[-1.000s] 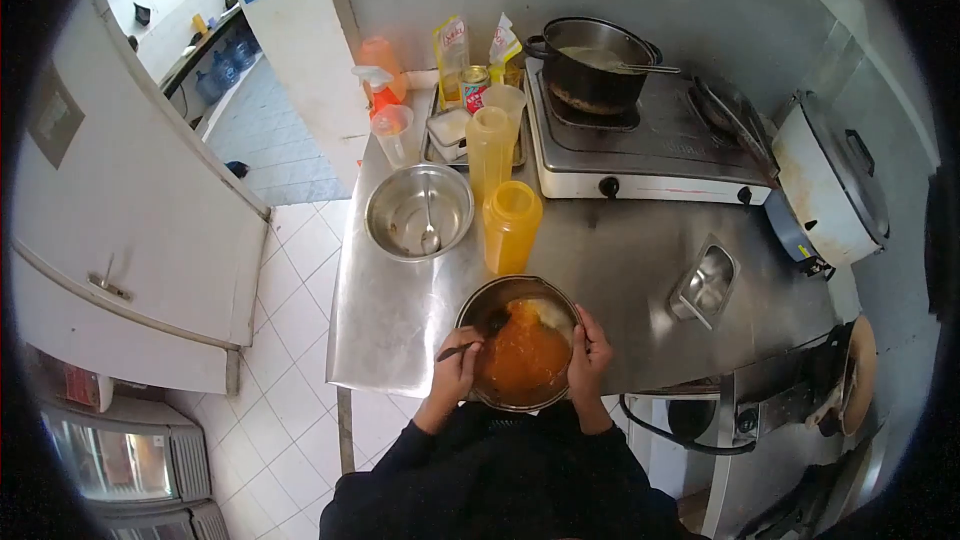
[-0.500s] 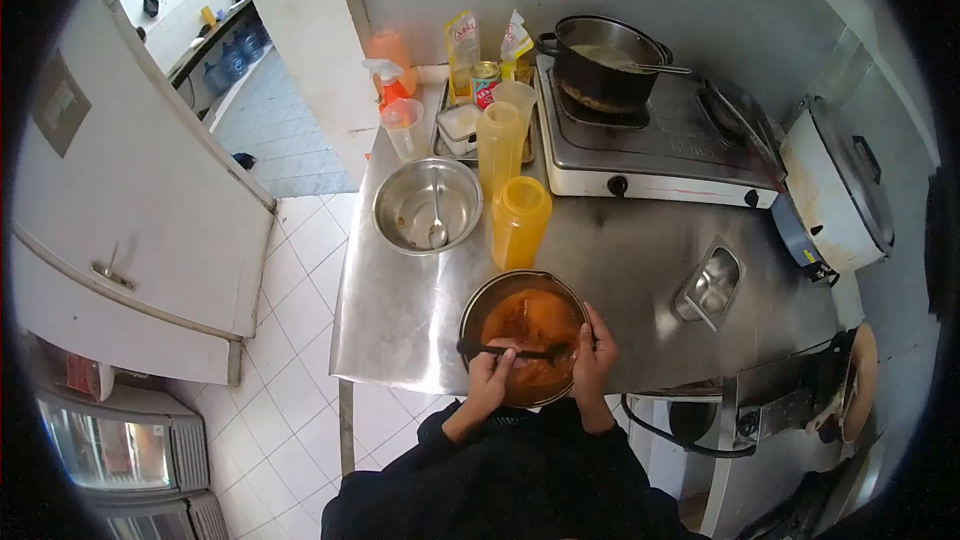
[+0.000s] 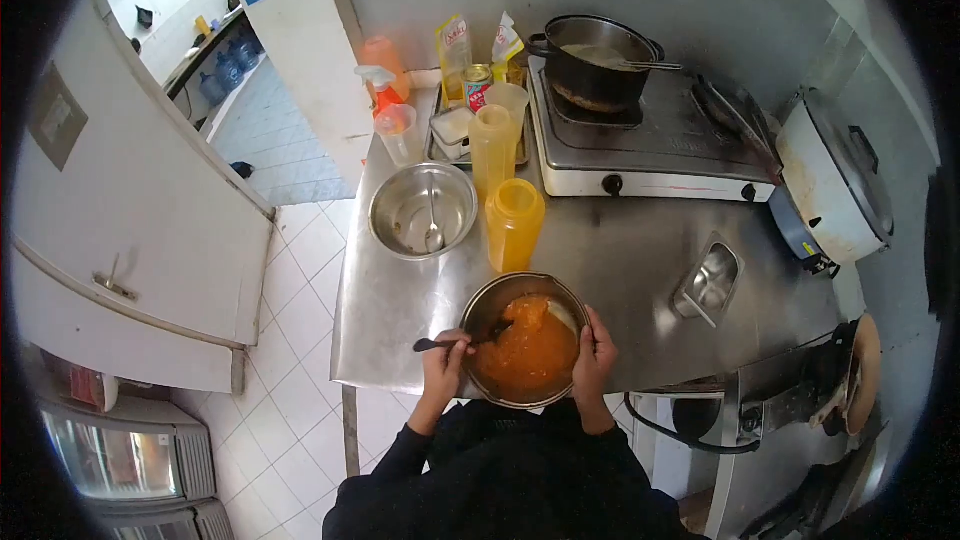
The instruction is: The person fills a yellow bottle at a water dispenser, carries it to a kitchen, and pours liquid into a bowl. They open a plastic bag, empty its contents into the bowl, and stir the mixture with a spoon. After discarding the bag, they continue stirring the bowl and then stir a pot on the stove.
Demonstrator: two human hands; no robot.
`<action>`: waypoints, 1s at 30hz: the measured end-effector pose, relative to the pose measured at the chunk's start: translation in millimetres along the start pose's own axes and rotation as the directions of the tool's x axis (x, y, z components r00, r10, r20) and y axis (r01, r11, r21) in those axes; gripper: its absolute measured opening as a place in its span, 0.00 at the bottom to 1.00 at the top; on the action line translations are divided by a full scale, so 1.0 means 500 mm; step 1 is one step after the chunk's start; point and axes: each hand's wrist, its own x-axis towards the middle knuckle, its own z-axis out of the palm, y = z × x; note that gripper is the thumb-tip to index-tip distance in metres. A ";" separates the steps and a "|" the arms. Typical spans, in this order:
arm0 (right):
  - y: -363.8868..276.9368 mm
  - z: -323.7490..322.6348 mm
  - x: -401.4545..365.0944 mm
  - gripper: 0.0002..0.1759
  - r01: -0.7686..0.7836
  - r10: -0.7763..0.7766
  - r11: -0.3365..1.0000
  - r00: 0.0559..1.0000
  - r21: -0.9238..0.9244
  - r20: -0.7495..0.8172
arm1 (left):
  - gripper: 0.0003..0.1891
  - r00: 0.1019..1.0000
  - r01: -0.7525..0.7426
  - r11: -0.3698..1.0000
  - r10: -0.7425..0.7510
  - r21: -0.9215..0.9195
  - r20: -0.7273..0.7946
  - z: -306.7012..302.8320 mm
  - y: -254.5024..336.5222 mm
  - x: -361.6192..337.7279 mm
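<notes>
Head view: the left hand is closed around the handle of a dark spoon, whose tip dips into the orange sauce in a metal bowl. The right hand clasps the bowl's right rim. The bowl stands at the counter's near edge, just in front of a yellow bottle.

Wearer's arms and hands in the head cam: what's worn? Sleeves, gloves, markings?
Both bare, no gloves: left hand, right hand. Long black sleeves cover both arms down to the wrists, plain, no markings visible, matching the black top. No ring or watch that I can make out at this size.
</notes>
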 end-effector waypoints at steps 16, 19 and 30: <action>-0.001 -0.004 -0.008 0.16 -0.012 0.012 0.999 1.000 0.040 -0.005 | 0.07 0.990 0.006 0.999 0.000 -0.041 0.141 0.138 0.036 0.007; 0.010 -0.004 -0.009 0.16 -0.006 0.006 0.997 1.000 0.075 -0.005 | 0.06 0.992 -0.018 1.000 0.018 -0.004 0.125 0.109 0.018 0.039; 0.006 0.006 -0.010 0.15 -0.066 0.068 0.997 0.996 0.035 -0.060 | 0.04 0.996 0.081 0.995 -0.083 0.054 0.030 0.001 0.027 -0.048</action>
